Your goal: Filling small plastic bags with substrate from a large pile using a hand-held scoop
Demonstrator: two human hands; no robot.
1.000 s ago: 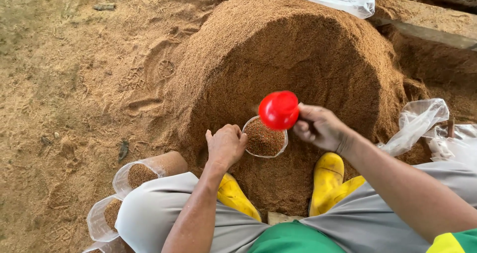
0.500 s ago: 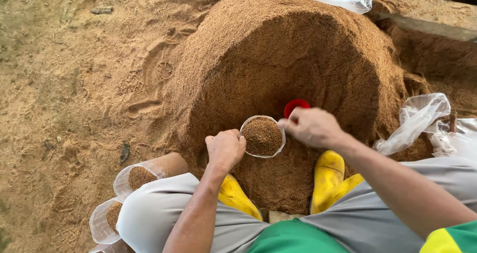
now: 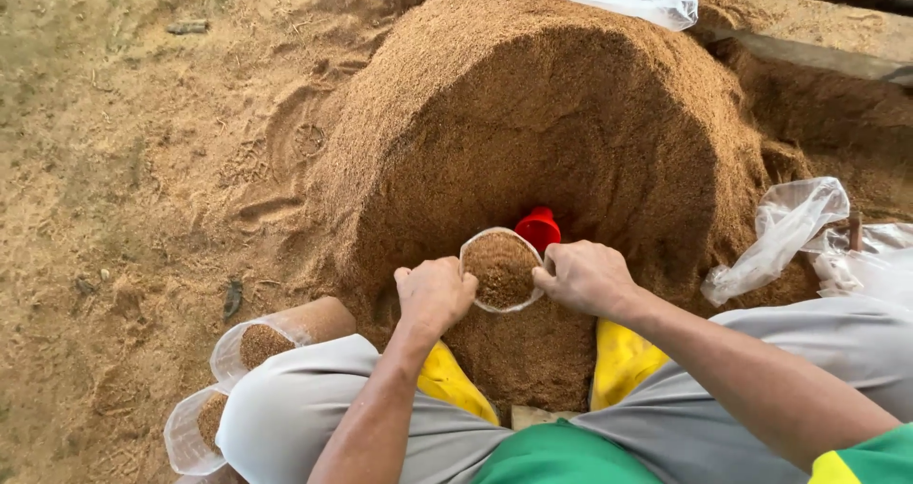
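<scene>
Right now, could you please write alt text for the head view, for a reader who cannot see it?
Both hands, left hand and right hand, hold a clear bag filled with brown sawdust at the foot of a large sawdust mound. A red scoop sticks in the mound; two filled bags lie at left.

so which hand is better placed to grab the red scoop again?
Right, probably. The right hand is at the bag's rim, just below the red scoop stuck in the pile. The left hand is across the bag.
</scene>
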